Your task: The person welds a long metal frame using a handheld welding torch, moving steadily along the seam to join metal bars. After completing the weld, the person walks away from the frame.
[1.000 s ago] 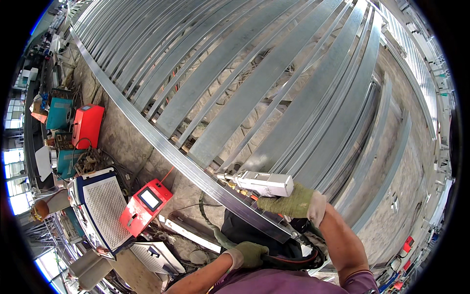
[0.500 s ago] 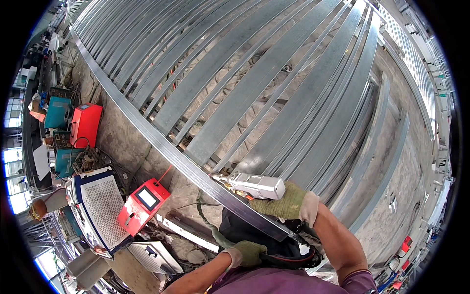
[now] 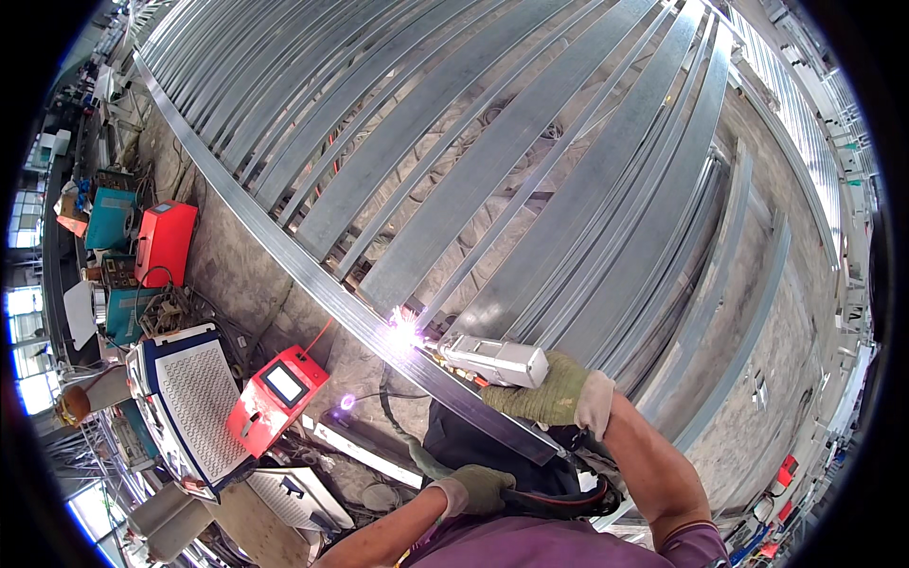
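Note:
My right hand (image 3: pixel 542 396), in a green work glove, is closed around a boxy silver welding gun (image 3: pixel 497 359). Its tip points left at a bright white-violet weld flash (image 3: pixel 404 335), where a flat steel bar meets the long steel edge rail (image 3: pixel 284 244). Low in the middle, my left hand (image 3: pixel 481 489), gloved alike, is closed next to a black item with red trim (image 3: pixel 554 500). What its fingers hold is hidden. A thick greenish hose (image 3: pixel 421 456) runs up from beside it toward the rail.
Rows of grey steel bars (image 3: pixel 454 222) stretch away beyond the rail, with gaps showing the floor beneath. To the left stand a red box with a screen (image 3: pixel 279 398), a white perforated machine panel (image 3: pixel 201 405) and another red box (image 3: pixel 166 241). Loose strips (image 3: pixel 757 303) lie at right.
A bright flash with sparks has appeared at the gun's tip, and a small violet glow shows near the hose. Both hands have stayed almost in place.

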Available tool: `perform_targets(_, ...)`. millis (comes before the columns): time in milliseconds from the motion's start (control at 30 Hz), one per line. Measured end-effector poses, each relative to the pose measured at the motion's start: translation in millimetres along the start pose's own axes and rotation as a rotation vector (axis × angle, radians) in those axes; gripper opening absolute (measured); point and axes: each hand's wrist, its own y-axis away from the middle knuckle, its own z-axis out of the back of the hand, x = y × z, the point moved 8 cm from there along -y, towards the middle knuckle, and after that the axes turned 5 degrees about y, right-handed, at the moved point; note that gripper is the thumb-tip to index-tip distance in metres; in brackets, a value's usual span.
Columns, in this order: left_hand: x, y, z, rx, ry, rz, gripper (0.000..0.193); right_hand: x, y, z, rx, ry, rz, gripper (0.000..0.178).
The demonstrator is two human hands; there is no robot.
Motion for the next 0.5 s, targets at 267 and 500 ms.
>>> perform_targets(267, -2, 3, 2, 0.010, -0.001, 0.015, 0.032, 13, 6, 3, 0.045, 0.017, -0.055, 0.055)
perform_targets(500, -1, 2, 0, 0.006, 0.003, 0.035, 0.034, 13, 9, 3, 0.093, 0.061, -0.132, 0.053)
